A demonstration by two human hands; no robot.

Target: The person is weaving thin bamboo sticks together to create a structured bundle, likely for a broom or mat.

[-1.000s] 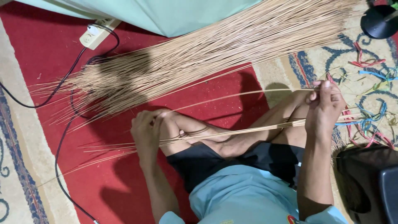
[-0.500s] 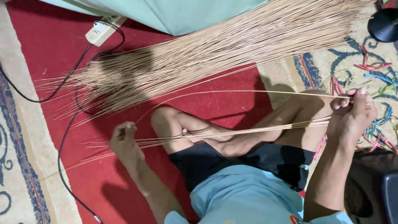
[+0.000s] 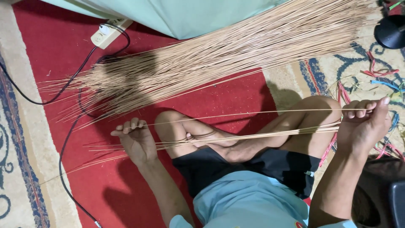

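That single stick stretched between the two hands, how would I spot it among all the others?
Start at the big fan of thin tan sticks on the red carpet, then look below it to the crossed legs. One stick runs alone from the left hand to the right hand, above the small bundle resting on the lap.

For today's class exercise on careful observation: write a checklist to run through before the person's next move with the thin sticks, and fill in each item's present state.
1. Single stick held at both ends by left hand and right hand: ok.
2. Single stick apart from the small bundle across the legs: ok.
3. Small bundle resting on the legs: ok.
4. Large stick pile lying apart from the hands: ok.
5. Black cable clear of the sticks: not ok, it runs under the tips.
6. Stick unbroken: cannot tell.
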